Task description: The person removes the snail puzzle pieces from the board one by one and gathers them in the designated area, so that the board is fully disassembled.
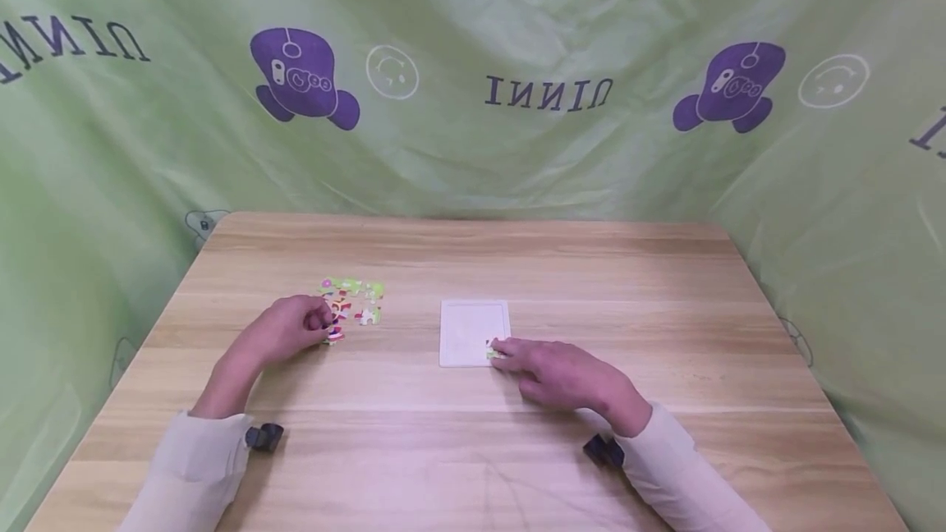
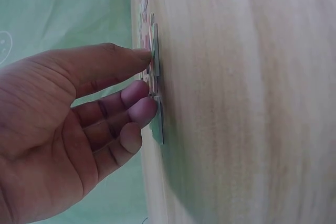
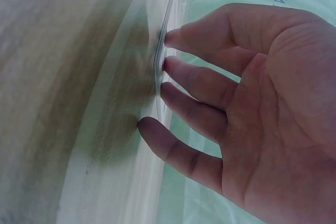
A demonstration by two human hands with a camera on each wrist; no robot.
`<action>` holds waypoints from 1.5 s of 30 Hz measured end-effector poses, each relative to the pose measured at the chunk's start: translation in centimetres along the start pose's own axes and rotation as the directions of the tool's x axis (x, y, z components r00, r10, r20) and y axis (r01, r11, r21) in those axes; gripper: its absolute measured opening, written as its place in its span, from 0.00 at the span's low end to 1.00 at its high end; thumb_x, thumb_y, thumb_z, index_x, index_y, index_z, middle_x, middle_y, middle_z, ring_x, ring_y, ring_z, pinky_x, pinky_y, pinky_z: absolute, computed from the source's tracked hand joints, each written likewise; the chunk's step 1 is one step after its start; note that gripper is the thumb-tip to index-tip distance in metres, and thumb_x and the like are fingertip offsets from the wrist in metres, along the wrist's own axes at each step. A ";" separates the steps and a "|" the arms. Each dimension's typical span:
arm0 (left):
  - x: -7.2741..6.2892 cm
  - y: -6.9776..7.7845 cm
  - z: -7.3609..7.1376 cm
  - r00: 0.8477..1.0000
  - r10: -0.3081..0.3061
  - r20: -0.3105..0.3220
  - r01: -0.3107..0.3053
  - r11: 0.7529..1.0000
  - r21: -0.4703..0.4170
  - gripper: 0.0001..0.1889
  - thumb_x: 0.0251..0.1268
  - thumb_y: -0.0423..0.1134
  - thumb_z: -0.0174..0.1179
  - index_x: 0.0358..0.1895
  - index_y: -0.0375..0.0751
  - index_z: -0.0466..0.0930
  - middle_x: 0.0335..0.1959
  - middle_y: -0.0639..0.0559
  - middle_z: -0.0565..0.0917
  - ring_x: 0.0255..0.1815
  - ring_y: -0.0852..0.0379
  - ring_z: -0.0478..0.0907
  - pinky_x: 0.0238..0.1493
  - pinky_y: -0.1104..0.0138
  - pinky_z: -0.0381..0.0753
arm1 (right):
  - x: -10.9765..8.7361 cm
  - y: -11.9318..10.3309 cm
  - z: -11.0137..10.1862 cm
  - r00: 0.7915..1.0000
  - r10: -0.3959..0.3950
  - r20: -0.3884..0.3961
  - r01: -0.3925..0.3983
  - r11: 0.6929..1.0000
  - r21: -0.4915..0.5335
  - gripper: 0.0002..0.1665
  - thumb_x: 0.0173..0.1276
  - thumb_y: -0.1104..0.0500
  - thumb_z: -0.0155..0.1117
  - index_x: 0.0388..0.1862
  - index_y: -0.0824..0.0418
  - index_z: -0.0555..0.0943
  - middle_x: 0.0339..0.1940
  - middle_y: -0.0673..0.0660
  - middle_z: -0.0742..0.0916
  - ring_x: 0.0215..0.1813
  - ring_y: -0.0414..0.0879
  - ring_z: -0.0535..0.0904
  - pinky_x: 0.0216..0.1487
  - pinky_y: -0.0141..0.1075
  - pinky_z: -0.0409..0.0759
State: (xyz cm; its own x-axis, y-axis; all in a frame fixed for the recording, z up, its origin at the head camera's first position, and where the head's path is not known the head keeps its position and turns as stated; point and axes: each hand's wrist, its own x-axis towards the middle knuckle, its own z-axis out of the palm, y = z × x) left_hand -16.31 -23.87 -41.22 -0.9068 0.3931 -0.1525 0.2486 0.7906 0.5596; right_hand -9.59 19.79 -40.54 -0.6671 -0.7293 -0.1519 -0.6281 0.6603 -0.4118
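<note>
Small jigsaw puzzle pieces (image 1: 355, 289) with a colourful print lie in a loose group on the left of the table. My left hand (image 1: 290, 327) is at their near left side, its fingers bent and its thumb apart from the visible fingers. In the left wrist view, the fingertips touch or nearly touch flat puzzle pieces (image 2: 156, 51) seen edge-on. Right of the group lies a white puzzle board (image 1: 466, 327). My right hand (image 1: 562, 369) rests fingertips on its lower right corner, where a green puzzle piece (image 1: 491, 350) partly shows.
A wooden table (image 1: 414, 466) carries everything. Green printed cloth (image 1: 458, 162) hangs behind it and along both sides. Small dark devices (image 1: 264, 437) sit at both sleeve cuffs.
</note>
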 end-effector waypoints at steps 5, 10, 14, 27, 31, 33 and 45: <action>-0.2 0.2 0.3 1.000 0.018 -0.020 -0.018 1.000 0.016 0.03 0.66 0.31 0.67 0.37 0.39 0.81 0.26 0.54 0.78 0.28 0.56 0.72 0.32 0.61 0.73 | 0.0 -0.2 0.1 1.000 -0.002 -0.004 0.002 1.000 -0.004 0.27 0.74 0.64 0.56 0.71 0.57 0.78 0.76 0.56 0.73 0.75 0.52 0.68 0.70 0.51 0.70; 0.0 1.4 0.4 0.996 0.070 -0.047 -0.068 0.997 0.048 0.04 0.67 0.34 0.67 0.36 0.41 0.81 0.23 0.56 0.75 0.25 0.58 0.70 0.30 0.62 0.71 | -0.1 -0.1 0.2 1.000 -0.001 -0.004 0.001 1.000 -0.009 0.27 0.74 0.65 0.56 0.71 0.57 0.78 0.76 0.56 0.73 0.76 0.52 0.68 0.70 0.51 0.69; 0.6 2.9 0.9 0.988 0.133 -0.075 -0.128 0.989 0.074 0.03 0.67 0.35 0.66 0.36 0.42 0.81 0.22 0.57 0.73 0.25 0.59 0.68 0.31 0.62 0.70 | -0.1 0.0 0.2 1.000 0.007 0.000 -0.007 1.000 -0.016 0.28 0.73 0.65 0.57 0.72 0.57 0.78 0.77 0.56 0.73 0.76 0.51 0.67 0.70 0.51 0.69; 2.6 8.9 3.9 0.950 0.312 0.000 -0.311 0.948 0.069 0.03 0.66 0.36 0.68 0.36 0.45 0.82 0.27 0.61 0.76 0.31 0.56 0.75 0.36 0.63 0.76 | -0.3 0.4 0.3 0.999 -0.015 -0.039 0.016 1.000 0.016 0.29 0.73 0.66 0.57 0.73 0.58 0.76 0.76 0.56 0.73 0.75 0.51 0.69 0.70 0.50 0.69; 3.2 10.4 4.8 0.945 0.324 0.035 -0.326 0.942 0.079 0.03 0.66 0.37 0.65 0.34 0.47 0.82 0.27 0.62 0.76 0.31 0.57 0.75 0.36 0.65 0.76 | -0.2 0.4 0.3 0.999 -0.022 -0.047 0.025 0.998 0.053 0.29 0.73 0.65 0.57 0.73 0.59 0.76 0.77 0.56 0.72 0.74 0.52 0.70 0.71 0.50 0.68; 3.6 11.0 5.4 0.941 0.335 0.048 -0.338 0.937 0.092 0.03 0.66 0.37 0.64 0.33 0.48 0.82 0.26 0.62 0.76 0.31 0.59 0.75 0.36 0.65 0.76 | -0.1 0.5 0.2 0.998 -0.023 -0.053 0.026 0.997 0.068 0.28 0.74 0.65 0.56 0.72 0.59 0.77 0.77 0.56 0.72 0.74 0.51 0.69 0.71 0.50 0.68; 6.0 13.5 8.1 0.933 0.341 0.114 -0.354 0.926 0.132 0.09 0.66 0.42 0.68 0.44 0.45 0.85 0.37 0.55 0.83 0.40 0.57 0.78 0.43 0.60 0.79 | -0.5 1.0 -0.2 0.999 0.002 -0.043 0.002 0.997 0.078 0.24 0.74 0.64 0.57 0.67 0.56 0.82 0.77 0.56 0.72 0.71 0.51 0.74 0.68 0.49 0.72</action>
State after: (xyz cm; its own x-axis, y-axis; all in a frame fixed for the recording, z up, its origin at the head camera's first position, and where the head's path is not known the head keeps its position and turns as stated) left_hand -15.62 -6.97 -41.18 -0.7228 0.6897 -0.0442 0.5962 0.6546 0.4648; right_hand -9.93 20.88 -40.71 -0.6850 -0.7196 -0.1134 -0.5959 0.6430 -0.4810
